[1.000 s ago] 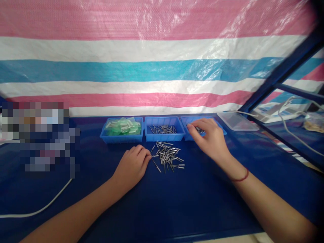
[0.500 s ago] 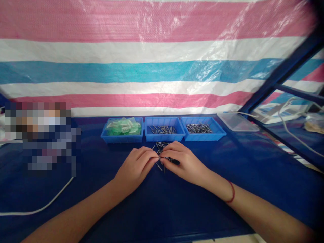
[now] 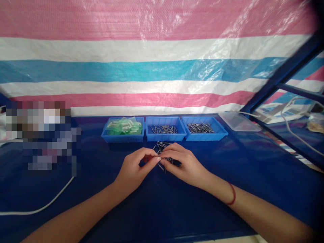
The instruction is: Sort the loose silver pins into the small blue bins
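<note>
My left hand (image 3: 134,170) and my right hand (image 3: 186,163) meet at their fingertips over the middle of the blue table. Each pinches with thumb and forefinger; whatever sits between the tips is too small and covered to make out. Under and behind the fingers lies a loose pile of thin metal pins (image 3: 162,145), partly hidden by my right hand. Just beyond stand three blue plastic bins: the left bin (image 3: 123,138) with green and clear small packets, the middle bin (image 3: 165,137) and the right bin (image 3: 206,136) with thin metal pins.
A striped plastic sheet (image 3: 152,71) hangs behind the table. To the right of the bins lies a clear plastic lid (image 3: 239,122), near a dark metal frame (image 3: 286,74) and white cables. At left, a white cord (image 3: 50,204) crosses the table beside a blurred-out area.
My left forefinger has arched upward and the gap between it and the thumb has widened, while the tips stay together. My right hand has hardly moved. The view has shifted very slightly.
</note>
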Tool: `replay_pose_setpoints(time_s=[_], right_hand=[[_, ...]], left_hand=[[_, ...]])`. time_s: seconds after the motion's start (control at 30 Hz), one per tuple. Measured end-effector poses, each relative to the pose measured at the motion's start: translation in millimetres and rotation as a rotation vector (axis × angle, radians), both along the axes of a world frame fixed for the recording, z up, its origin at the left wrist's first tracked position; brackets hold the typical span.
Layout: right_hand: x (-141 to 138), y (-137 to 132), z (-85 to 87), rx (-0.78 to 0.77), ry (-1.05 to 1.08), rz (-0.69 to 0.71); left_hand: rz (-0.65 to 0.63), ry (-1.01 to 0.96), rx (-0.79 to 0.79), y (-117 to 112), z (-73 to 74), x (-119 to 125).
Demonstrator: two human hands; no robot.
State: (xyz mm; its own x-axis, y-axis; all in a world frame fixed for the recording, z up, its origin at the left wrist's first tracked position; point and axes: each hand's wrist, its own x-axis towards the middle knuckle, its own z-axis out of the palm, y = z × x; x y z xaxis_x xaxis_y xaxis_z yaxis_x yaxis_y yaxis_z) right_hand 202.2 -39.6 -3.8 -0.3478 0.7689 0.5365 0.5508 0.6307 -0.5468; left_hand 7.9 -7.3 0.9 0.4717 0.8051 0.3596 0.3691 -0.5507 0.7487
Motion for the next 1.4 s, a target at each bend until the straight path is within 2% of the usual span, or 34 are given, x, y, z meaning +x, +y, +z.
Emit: replay_pose_setpoints(time_s=[0.37, 0.67, 0.83, 0.9, 0.97, 1.1, 1.17, 1.3, 1.4], right_hand=[[1.2, 0.8, -0.5, -0.025, 0.068, -0.044], [3.7, -0.3, 7.1, -0.019, 0.160, -0.052], [6.2, 0.1, 11.4, -0.012, 0.155, -0.059], [14.8, 4.1, 14.4, 0.012, 0.153, -0.118], [30.3, 10.4, 18.3, 0.076, 0.161, -0.242], [72.8, 26.0, 22.7, 0.236, 0.167, -0.655], [91.7, 33.4, 20.5, 0.241, 0.079, -0.787], [109.4, 43.2, 12.0, 0.140, -0.165, -0.811], [100.8, 41.5, 12.6, 0.159, -0.167, -0.768]], left_hand=[[-0.031, 0.005, 0.046, 0.6, -0.2, -0.7], [-0.034, 0.031, 0.075, 2.6, -0.7, -1.4], [-0.058, 0.124, 0.091, 4.4, -6.9, -2.5], [-0.063, 0.202, 0.110, 5.6, -9.7, -3.6], [-0.094, 0.280, 0.144, 6.8, -11.2, -4.9], [-0.179, 0.405, 0.230, 8.8, -10.3, -7.5], [-0.187, 0.454, 0.253, 9.3, -9.4, -8.6], [-0.205, 0.535, 0.258, 9.7, -8.8, -9.5], [-0.199, 0.558, 0.252, 9.0, -8.1, -7.7]])
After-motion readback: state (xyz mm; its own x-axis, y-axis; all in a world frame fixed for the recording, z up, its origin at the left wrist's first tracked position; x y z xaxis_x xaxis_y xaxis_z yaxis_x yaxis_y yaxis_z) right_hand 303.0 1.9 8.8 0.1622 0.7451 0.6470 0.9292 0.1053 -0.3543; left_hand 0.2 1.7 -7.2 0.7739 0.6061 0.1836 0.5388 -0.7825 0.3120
